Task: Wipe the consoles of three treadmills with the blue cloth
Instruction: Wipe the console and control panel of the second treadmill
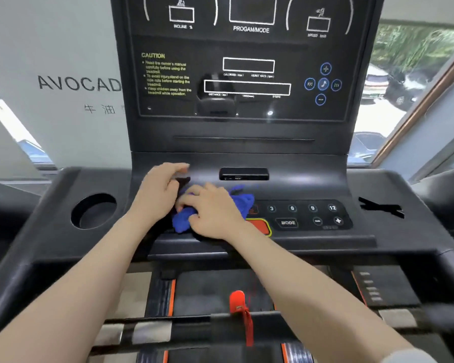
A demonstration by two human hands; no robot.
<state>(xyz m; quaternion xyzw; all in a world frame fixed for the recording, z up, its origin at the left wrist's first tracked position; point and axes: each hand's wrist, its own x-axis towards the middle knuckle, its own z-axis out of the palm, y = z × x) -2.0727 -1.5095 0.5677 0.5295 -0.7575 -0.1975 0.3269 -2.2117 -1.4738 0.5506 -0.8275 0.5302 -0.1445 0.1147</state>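
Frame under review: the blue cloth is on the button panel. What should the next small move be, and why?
Probably slide the right hand with the blue cloth rightward across the buttons. It covers only the panel's left part; the MODE button and the number keys lie uncovered beside it.

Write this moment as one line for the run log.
step: wiping console button panel | right hand: pressing blue cloth | left hand: open, on console beside cloth | display: dark

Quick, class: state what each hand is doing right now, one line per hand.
Left hand: open, fingers fairly straight over the console, holding nothing.
Right hand: fingers curled on the blue cloth, pressing it to the button panel.
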